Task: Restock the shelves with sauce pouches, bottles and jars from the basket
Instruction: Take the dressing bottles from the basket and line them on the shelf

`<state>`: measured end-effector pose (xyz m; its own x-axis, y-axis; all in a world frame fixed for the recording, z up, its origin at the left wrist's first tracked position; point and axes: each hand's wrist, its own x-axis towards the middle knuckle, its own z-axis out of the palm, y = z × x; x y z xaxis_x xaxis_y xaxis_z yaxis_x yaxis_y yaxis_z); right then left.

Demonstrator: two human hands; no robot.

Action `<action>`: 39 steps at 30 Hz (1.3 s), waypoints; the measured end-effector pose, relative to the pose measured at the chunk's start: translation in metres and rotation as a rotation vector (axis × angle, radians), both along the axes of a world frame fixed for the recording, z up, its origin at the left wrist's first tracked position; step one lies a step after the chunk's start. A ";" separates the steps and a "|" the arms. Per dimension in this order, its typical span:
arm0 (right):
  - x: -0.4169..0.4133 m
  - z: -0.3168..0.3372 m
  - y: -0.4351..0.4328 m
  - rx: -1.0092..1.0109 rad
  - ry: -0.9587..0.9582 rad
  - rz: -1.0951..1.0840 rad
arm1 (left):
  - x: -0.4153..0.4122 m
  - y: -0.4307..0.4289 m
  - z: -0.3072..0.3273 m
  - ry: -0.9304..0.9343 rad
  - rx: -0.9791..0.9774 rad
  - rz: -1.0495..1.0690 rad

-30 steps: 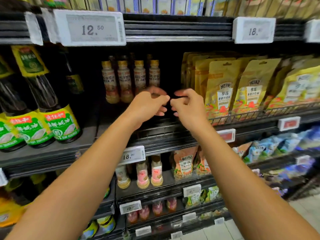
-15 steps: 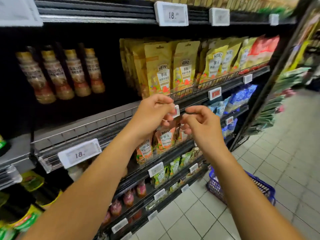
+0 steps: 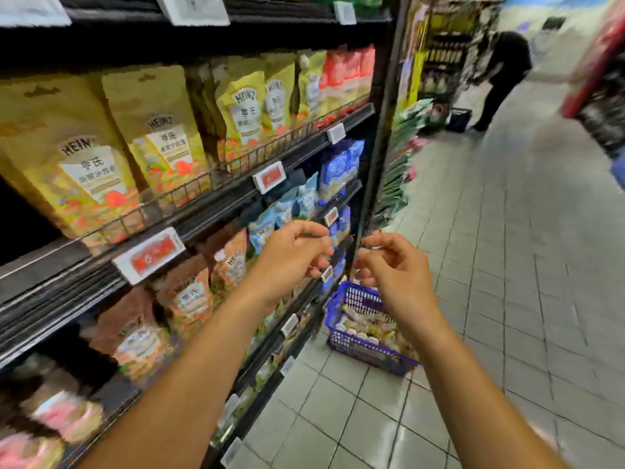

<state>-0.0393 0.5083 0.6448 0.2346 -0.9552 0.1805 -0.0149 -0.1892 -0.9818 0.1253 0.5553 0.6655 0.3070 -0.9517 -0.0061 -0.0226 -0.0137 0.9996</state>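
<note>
Observation, head view.

Change noted: a second ago the small dressing bottles were faced, with both hands closed in together at the shelf front. The view has since been swung right along the aisle, and the blue basket (image 3: pixel 363 352) has been brought into frame.

Hands: the left hand (image 3: pixel 291 257) and right hand (image 3: pixel 397 270) are raised side by side directly above the basket, slightly apart. Fingers are loosely curled and nothing is seen held in either.

Basket: set on the tile floor (image 3: pixel 490 265) at the foot of the shelving (image 3: pixel 216 204). It is still loaded with mixed goods, too blurred to be sorted into pouches, bottles or jars.

Stock relative to the basket:
- blue pouches (image 3: pixel 338 167) just above it;
- brown Heinz pouches (image 3: pixel 191 296) to its left;
- yellow Heinz pouches (image 3: pixel 159 137) up and left, behind a wire rail.

A second person (image 3: pixel 504 72) is seen far beyond the basket, bent forward.

Judgement: one placement appears finished. A reach down to the basket is expected next, and much stock is left.
</note>
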 end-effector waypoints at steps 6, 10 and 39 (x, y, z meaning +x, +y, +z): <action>-0.058 -0.003 -0.046 0.047 -0.022 -0.102 | -0.055 -0.070 -0.013 0.040 0.015 -0.098; -0.092 -0.011 -0.070 0.071 -0.003 -0.150 | -0.089 -0.105 -0.022 0.065 0.023 -0.147; -0.108 -0.089 -0.315 0.288 0.047 -0.422 | -0.098 -0.387 -0.107 0.112 0.215 -0.397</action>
